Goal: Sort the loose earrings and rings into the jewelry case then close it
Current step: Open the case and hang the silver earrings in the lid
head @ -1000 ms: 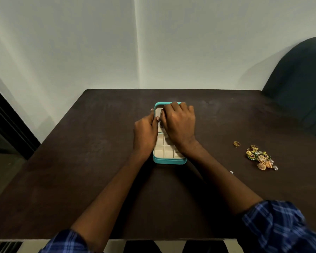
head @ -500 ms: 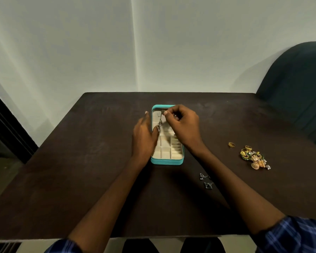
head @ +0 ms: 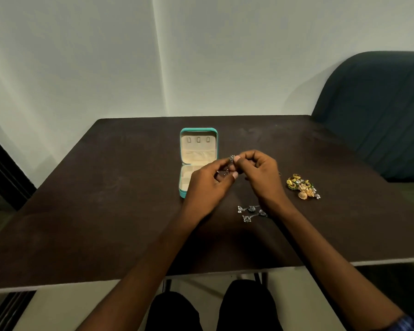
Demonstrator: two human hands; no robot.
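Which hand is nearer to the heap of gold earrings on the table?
The right hand. It is just left of the gold earrings, not touching them. The left hand is farther left, over the open jewelry case.

The left hand (head: 208,185) covers the right part of the jewelry case's (head: 198,149) lower tray, so most of its compartments are hidden. The silver earring (head: 228,166) pinched between both hands is too small to make out in detail. The right forearm (head: 320,254) hides part of the loose silver earrings (head: 250,212). The gold jewelry pile (head: 302,186) is too tangled to count pieces.
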